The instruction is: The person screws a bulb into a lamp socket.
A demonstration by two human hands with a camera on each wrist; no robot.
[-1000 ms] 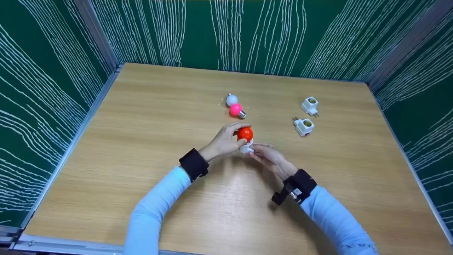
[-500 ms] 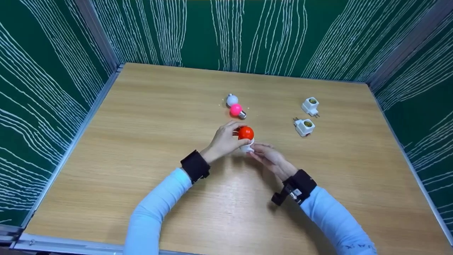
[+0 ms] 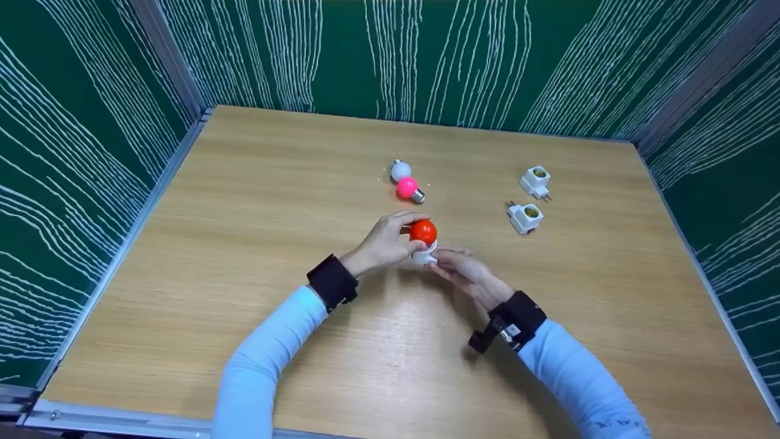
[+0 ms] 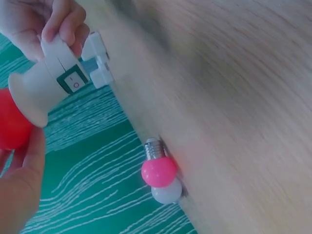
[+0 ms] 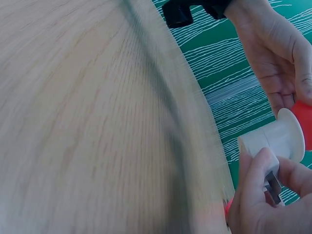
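Left hand (image 3: 390,239) pinches red globe bulb (image 3: 423,231) at the mouth of white plug-in socket (image 3: 420,256), between both hands; right hand (image 3: 466,272) grips socket's lower body, presumably to stop it turning. Collar (image 4: 28,105) hides how deep bulb sits; both wrist views crop bulb.
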